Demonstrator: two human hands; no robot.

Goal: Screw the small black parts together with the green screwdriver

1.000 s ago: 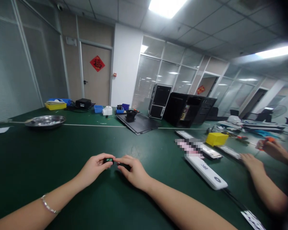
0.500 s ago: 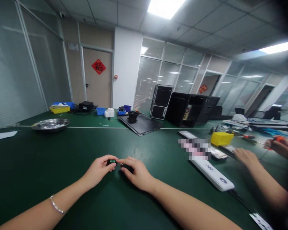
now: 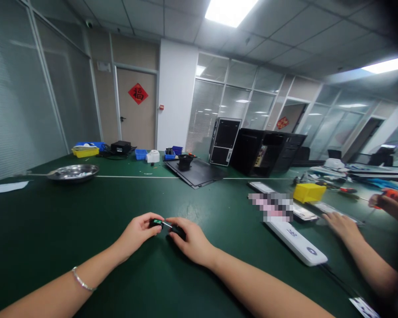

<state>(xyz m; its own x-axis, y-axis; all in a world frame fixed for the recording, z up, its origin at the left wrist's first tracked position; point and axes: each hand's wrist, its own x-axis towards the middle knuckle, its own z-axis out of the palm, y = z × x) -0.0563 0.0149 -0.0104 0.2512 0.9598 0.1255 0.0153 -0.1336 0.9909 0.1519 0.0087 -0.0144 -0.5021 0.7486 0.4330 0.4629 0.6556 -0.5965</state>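
**Two hands, one tiny part between them**

The small black part [image 3: 157, 222], green on its face, is held low over the green table [image 3: 86, 212], well to the left of the white power strip [image 3: 296, 243]. The left hand [image 3: 137, 233] pinches it between thumb and fingertips. A thin metal pin [image 3: 167, 225] runs from it to a black piece [image 3: 179, 230], which the right hand [image 3: 191, 242] grips with curled fingers. Just beyond the strip stands a yellow box [image 3: 309, 192]. To the strip's right a co-worker's hand [image 3: 341, 223] lies flat on the table. Far to the strip's left sits a steel bowl [image 3: 73, 172].
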